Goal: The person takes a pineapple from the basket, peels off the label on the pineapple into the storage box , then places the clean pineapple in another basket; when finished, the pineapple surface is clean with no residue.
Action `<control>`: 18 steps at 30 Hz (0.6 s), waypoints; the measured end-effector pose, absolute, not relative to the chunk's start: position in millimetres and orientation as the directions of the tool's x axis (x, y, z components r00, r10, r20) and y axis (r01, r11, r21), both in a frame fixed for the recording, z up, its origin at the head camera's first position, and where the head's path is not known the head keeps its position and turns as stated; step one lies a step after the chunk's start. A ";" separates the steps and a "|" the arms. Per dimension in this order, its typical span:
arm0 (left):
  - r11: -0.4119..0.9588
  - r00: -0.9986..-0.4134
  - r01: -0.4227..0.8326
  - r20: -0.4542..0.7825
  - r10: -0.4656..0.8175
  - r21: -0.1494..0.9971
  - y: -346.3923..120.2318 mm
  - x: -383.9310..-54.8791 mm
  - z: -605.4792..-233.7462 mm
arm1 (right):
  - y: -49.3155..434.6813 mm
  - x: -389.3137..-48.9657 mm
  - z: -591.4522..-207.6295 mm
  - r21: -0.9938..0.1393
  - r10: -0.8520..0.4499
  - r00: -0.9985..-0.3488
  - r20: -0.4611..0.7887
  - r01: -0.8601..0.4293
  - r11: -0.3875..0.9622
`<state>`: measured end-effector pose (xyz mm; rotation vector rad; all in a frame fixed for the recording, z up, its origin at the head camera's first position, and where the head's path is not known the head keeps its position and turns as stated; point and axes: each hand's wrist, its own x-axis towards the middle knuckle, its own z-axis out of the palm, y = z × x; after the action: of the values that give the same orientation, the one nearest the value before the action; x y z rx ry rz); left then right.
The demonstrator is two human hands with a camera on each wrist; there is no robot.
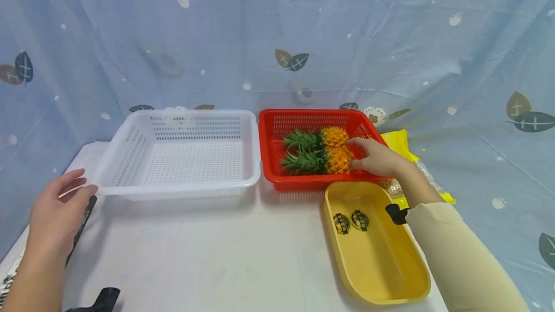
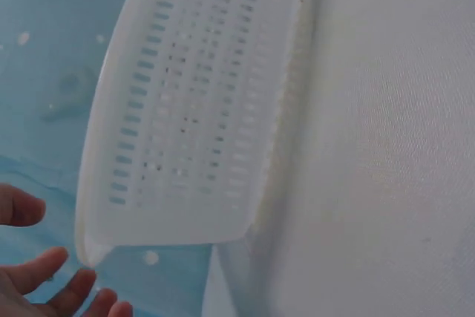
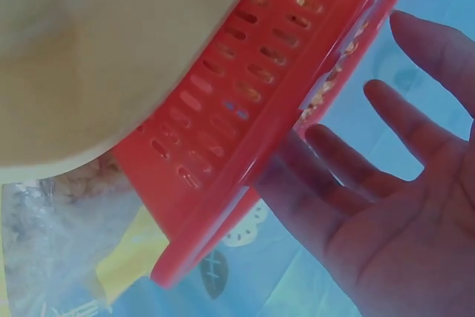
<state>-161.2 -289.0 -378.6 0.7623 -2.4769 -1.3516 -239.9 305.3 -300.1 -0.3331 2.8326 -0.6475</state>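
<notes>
Over the right side of the red basket [image 1: 299, 184] my right hand [image 1: 376, 157] reaches in with its fingers spread. Two toy-like pineapples [image 1: 340, 159] lie side by side there, their green leaves pointing left and the fingertips right at their orange ends. In the right wrist view that hand [image 3: 401, 176] shows its palm, its fingers extending past the red rim [image 3: 274, 116]. At the front left corner of the white basket [image 1: 173, 189], my left hand [image 1: 58, 208] has its fingers loosely bent. The left wrist view shows those fingertips [image 2: 78, 283] close by the basket corner, gripping nothing.
A yellow tray [image 1: 377, 254] with two round stickers stands in front of the red basket, under the right forearm. Behind that arm lies a yellow and clear bag [image 1: 396, 143]. A patterned blue curtain [image 1: 243, 37] hangs behind the white table [image 1: 208, 249].
</notes>
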 end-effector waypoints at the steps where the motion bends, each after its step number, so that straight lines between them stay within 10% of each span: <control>1: 0.469 -0.852 -0.320 -0.034 -0.522 0.823 -287.0 -160.1 -376.2 | 304.6 -237.5 -299.8 -0.442 -0.273 -0.952 -0.138 -0.187 0.877; 18: 0.795 -0.926 0.058 0.329 -0.183 0.604 -235.1 -151.1 -361.1 | 265.6 -203.5 -298.6 -0.400 -0.360 -0.931 -0.062 -0.307 0.864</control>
<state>-151.1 -235.1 -361.1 0.0947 -2.6110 -0.8953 -203.5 265.6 -298.6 -0.5215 2.9024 -0.5894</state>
